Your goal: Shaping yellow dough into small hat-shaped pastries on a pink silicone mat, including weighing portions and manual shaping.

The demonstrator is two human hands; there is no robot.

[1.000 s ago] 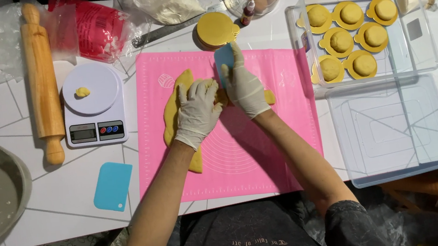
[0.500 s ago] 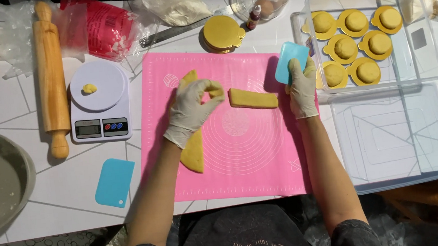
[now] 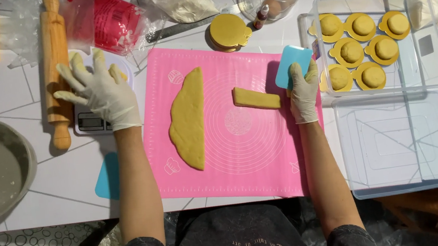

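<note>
Here, your right hand (image 3: 303, 92) grips a blue scraper (image 3: 293, 65) beside the soft, floppy dough strip (image 3: 257, 98); lift that from underneath. Your left hand (image 3: 99, 91) hovers spread and empty above the scale (image 3: 90, 121).

L hand (image 3: 99, 92) over scale (image 3: 92, 120) | R hand (image 3: 303, 88) grips scraper (image 3: 292, 65)

My thin matt latex gloves (image 3: 99, 92), a smooth blue plastic scraper (image 3: 292, 64), soft matt dough (image 3: 189, 120), a pink silicone mat (image 3: 244, 153), and a wooden rolling pin (image 3: 55, 64).
</note>
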